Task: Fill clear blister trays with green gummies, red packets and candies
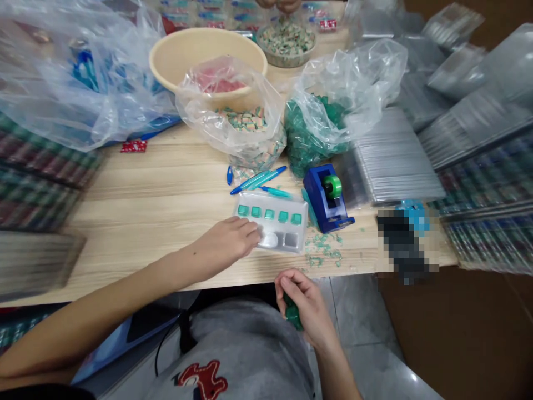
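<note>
Left hand (pixel 238 238) over moulded plastic tray (pixel 275 227), grip unclear | right hand (pixel 307 303) clutches translucent green pieces (pixel 293 316) at wood-grain table (pixel 141 205) edge

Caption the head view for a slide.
Left hand over a tray of five green pieces; right hand holding dark green pieces.

Blue tape dispenser (pixel 318 199), cream basin (pixel 177 62) behind
</note>
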`<state>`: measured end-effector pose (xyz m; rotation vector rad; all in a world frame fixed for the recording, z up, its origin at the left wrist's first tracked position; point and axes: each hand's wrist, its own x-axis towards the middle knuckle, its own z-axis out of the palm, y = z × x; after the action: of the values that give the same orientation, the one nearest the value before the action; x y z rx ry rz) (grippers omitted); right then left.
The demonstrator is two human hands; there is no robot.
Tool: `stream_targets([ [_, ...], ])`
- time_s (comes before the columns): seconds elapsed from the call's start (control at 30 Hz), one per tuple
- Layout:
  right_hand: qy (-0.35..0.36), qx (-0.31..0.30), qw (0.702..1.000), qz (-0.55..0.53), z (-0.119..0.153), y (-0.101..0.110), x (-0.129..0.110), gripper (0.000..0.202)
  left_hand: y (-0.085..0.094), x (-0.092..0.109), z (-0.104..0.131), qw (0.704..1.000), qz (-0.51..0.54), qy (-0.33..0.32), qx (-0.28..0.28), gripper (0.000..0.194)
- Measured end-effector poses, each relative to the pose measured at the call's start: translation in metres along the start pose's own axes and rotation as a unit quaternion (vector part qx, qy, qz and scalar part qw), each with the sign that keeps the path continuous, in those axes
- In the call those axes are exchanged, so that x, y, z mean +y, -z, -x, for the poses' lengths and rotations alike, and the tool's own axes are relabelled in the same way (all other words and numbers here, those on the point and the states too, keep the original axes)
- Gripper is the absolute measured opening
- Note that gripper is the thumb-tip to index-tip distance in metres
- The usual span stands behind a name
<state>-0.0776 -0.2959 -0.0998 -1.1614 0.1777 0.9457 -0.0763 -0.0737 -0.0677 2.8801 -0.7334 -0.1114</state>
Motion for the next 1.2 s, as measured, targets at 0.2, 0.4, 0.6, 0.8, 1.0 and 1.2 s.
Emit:
stream_targets([
  [0.2,0.017,-0.011,0.999,0.046,-0.001,-0.003,0.001,0.033,0.021,-0.006,0.008,0.988,0.141,0.024,0.061,0.021],
  [0.4,0.086,-0.014,0.996,0.035,-0.007,-0.012,-0.018,0.045,0.043,-0.006,0.011,0.972,0.222,0.026,0.07,0.02],
  [0.6,0.081,0.077,0.993,-0.032,-0.025,-0.013,-0.046,0.039,0.032,-0.006,0.011,0.963,0.249,0.017,0.105,0.018],
  [0.8,0.118,0.061,0.991,-0.014,-0.013,0.006,-0.063,0.027,0.019,-0.014,0.016,0.943,0.205,0.113,0.236,0.031],
  [1.0,0.261,0.218,0.94,-0.029,-0.002,0.057,-0.121,0.024,0.017,-0.019,0.019,0.896,0.265,0.203,0.292,0.021],
  [1.2,0.187,0.256,0.947,-0.041,-0.024,0.086,-0.152,0.049,0.002,-0.008,0.012,0.894,0.312,0.224,0.232,0.029],
])
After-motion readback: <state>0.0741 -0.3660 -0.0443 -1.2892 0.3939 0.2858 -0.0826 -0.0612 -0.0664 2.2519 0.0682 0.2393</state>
